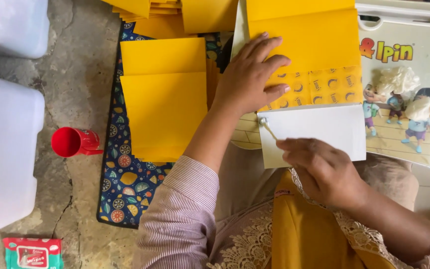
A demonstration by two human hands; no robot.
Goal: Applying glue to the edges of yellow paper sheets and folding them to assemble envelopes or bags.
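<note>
My left hand [251, 74] lies flat with spread fingers on a yellow printed paper sheet [314, 45] that rests on a small cartoon-printed table [414, 109]. My right hand [322, 172] pinches a thin stick [268, 128] whose white-tipped end touches the left edge of a white paper sheet [319, 129] just below the yellow sheet. Both sheets lie overlapped on the table in front of me.
A stack of yellow folded papers [165, 94] lies on a patterned dark blue mat [125, 184] to the left. More yellow stacks [175, 12] sit at the top. A red cup [73, 142], white plastic containers [3, 149] and a wipes packet [32, 253] are on the concrete floor.
</note>
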